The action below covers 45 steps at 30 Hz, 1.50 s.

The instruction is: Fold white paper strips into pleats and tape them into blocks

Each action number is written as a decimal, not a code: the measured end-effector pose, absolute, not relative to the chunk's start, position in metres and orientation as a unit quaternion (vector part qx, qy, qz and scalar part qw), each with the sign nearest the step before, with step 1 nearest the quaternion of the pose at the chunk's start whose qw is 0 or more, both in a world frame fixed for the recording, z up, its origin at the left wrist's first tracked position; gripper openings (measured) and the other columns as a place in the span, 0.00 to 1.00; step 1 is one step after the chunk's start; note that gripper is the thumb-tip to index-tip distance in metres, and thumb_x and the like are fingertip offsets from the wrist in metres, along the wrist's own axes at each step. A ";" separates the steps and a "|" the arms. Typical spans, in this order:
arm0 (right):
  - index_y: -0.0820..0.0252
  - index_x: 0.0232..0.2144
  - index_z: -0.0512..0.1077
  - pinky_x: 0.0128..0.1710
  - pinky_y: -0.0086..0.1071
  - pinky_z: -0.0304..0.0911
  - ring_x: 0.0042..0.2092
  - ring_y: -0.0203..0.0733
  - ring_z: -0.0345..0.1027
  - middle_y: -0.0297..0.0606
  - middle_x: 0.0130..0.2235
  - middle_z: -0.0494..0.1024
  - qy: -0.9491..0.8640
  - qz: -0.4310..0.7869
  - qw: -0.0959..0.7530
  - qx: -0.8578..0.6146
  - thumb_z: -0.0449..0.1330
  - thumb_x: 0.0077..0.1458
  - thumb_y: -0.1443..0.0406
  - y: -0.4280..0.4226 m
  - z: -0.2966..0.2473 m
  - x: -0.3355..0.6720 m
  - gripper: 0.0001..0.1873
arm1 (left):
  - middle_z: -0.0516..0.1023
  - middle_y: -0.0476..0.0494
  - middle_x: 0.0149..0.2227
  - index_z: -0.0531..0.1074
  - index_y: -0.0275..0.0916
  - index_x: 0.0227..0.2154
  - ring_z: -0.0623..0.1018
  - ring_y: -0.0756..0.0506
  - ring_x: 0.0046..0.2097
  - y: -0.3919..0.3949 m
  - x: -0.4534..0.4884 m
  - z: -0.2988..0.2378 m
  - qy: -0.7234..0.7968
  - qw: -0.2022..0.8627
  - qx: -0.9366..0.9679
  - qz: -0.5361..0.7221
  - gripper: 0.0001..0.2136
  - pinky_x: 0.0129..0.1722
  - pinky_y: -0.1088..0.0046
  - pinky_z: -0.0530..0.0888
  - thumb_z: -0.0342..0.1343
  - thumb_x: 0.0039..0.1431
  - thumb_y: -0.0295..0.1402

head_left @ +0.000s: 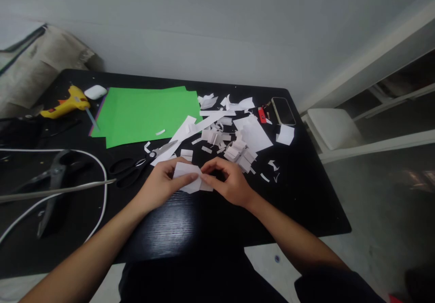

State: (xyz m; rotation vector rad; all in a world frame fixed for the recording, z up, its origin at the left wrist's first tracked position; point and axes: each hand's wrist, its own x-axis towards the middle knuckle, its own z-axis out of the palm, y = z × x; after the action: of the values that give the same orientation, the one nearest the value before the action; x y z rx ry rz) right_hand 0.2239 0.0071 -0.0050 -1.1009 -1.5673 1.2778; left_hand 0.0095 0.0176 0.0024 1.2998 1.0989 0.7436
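Note:
A small folded piece of white paper [188,183] is held up above the near part of the black table. My left hand [166,179] grips its left side, thumb across the front and fingers behind. At its right edge, my right hand [229,181] pinches the paper between thumb and forefinger. Just beyond the hands lie a small folded paper piece [186,154] and a heap of folded paper pieces [240,152]. Black-handled scissors [136,166] lie left of my left hand, blades resting on white paper strips [183,133].
Green sheets [149,114] cover the table's back left, beside a yellow glue gun [70,103] and a white case [95,92]. A white cable [103,180] loops near large dark shears [54,189]. A red lighter [261,115] and a phone [283,111] lie back right. Scraps are scattered mid-table.

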 end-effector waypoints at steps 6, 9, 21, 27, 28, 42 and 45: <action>0.57 0.35 0.79 0.41 0.34 0.72 0.37 0.39 0.76 0.34 0.34 0.82 -0.570 0.540 0.431 -0.445 0.69 0.54 0.65 0.005 -0.005 0.220 0.04 | 0.81 0.47 0.32 0.80 0.38 0.37 0.77 0.49 0.32 0.016 0.012 0.001 0.456 0.613 0.549 0.338 0.10 0.32 0.75 0.71 0.65 0.61 0.40; 0.56 0.35 0.80 0.40 0.33 0.72 0.37 0.38 0.76 0.33 0.35 0.82 -0.551 0.549 0.450 -0.440 0.68 0.54 0.66 0.006 -0.005 0.220 0.04 | 0.79 0.49 0.29 0.79 0.39 0.38 0.75 0.50 0.29 0.016 0.012 0.002 0.445 0.609 0.539 0.374 0.09 0.29 0.76 0.69 0.65 0.61 0.38; 0.54 0.35 0.84 0.42 0.35 0.70 0.40 0.41 0.77 0.34 0.37 0.85 -0.545 0.593 0.411 -0.427 0.63 0.58 0.65 0.011 0.001 0.226 0.07 | 0.75 0.49 0.30 0.79 0.40 0.33 0.69 0.49 0.29 0.016 0.009 -0.002 0.450 0.565 0.569 0.393 0.07 0.28 0.74 0.65 0.58 0.63 0.36; 0.55 0.34 0.81 0.39 0.34 0.72 0.37 0.40 0.76 0.34 0.35 0.83 -0.501 0.618 0.414 -0.444 0.73 0.51 0.60 0.010 -0.007 0.222 0.09 | 0.78 0.46 0.35 0.80 0.40 0.36 0.74 0.46 0.36 0.015 0.004 -0.004 0.434 0.570 0.590 0.372 0.08 0.36 0.70 0.69 0.55 0.63 0.32; 0.55 0.35 0.80 0.39 0.34 0.72 0.37 0.39 0.77 0.34 0.35 0.83 -0.496 0.616 0.418 -0.447 0.74 0.50 0.60 0.010 -0.009 0.221 0.11 | 0.77 0.46 0.34 0.79 0.40 0.36 0.74 0.46 0.36 0.015 0.005 -0.004 0.438 0.566 0.590 0.374 0.08 0.36 0.70 0.69 0.56 0.63 0.33; 0.58 0.40 0.78 0.35 0.32 0.69 0.33 0.37 0.76 0.32 0.32 0.82 -0.527 0.606 0.382 -0.457 0.74 0.50 0.62 0.009 -0.008 0.221 0.16 | 0.74 0.51 0.27 0.75 0.40 0.41 0.71 0.50 0.27 0.012 0.015 0.000 0.476 0.501 0.579 0.434 0.08 0.27 0.75 0.67 0.63 0.62 0.36; 0.58 0.43 0.76 0.31 0.32 0.67 0.30 0.36 0.74 0.31 0.30 0.81 -0.524 0.613 0.380 -0.453 0.75 0.49 0.62 0.008 -0.006 0.221 0.20 | 0.72 0.52 0.25 0.75 0.40 0.41 0.69 0.51 0.25 0.012 0.015 0.001 0.477 0.500 0.569 0.446 0.08 0.25 0.74 0.65 0.61 0.63 0.37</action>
State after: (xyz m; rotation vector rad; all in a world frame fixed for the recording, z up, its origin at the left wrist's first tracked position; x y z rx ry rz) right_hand 0.2213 0.0085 -0.0064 -1.1555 -1.3382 1.5650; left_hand 0.0147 0.0118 0.0011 1.3760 1.1549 1.0788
